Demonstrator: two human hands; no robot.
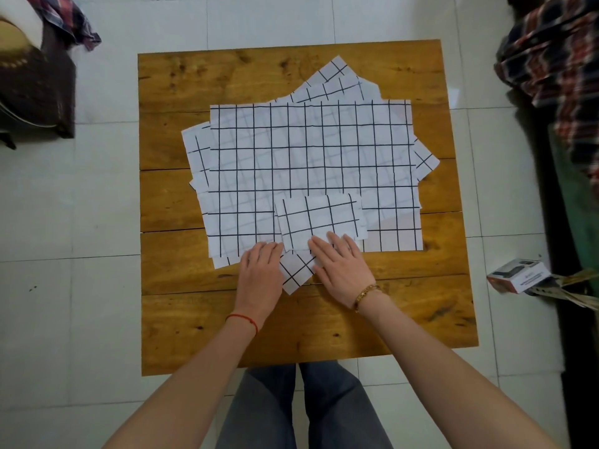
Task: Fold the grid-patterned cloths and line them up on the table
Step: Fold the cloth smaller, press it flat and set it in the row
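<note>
A pile of white cloths with black grid lines lies spread on the wooden table (194, 319). The top flat cloth (311, 157) covers others whose corners stick out at the back, left and right. A small folded cloth (319, 220) rests on the pile's near edge. My right hand (340, 267) lies flat on its near edge, fingers spread. My left hand (261, 273) presses flat just left of it, on the pile's edge. A corner of a lower cloth (295, 270) pokes out between my hands.
The table stands on a white tiled floor. A dark basket (35, 89) with plaid fabric sits at the left. Plaid clothing (557, 66) hangs at the right. A small box (518, 275) lies on the floor beside the table's right edge.
</note>
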